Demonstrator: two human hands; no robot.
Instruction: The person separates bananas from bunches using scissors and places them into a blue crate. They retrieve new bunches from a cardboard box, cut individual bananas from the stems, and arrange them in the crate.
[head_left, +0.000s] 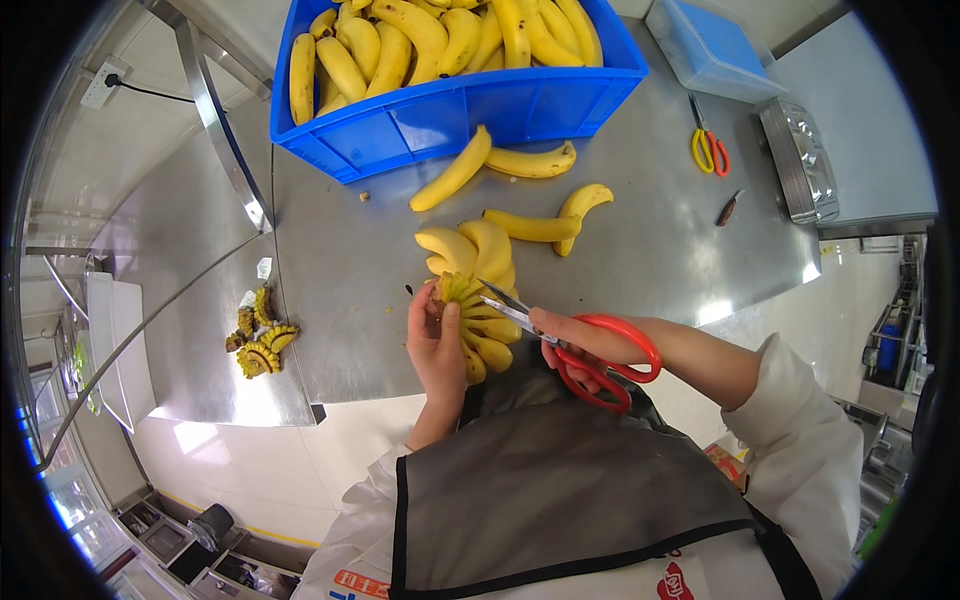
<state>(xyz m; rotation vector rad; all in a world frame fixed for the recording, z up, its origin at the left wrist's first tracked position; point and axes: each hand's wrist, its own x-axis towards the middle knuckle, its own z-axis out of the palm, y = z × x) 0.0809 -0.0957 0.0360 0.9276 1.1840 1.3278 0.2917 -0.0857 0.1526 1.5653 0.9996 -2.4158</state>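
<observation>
My left hand grips a bunch of yellow bananas by its crown, with the fruit fanned out towards the back and right. In my right hand are red-handled scissors, their blades parted and close to the banana stems. Whether the blades touch a stem I cannot tell. Beyond the bunch, several loose bananas lie on the stainless steel table. Behind them stands a blue plastic crate filled with bananas.
Cut banana crowns lie in a pile on the left. At the right are scissors with yellow and red handles, a small knife and stacked metal trays. A clear plastic bin stands behind. A metal post rises at left.
</observation>
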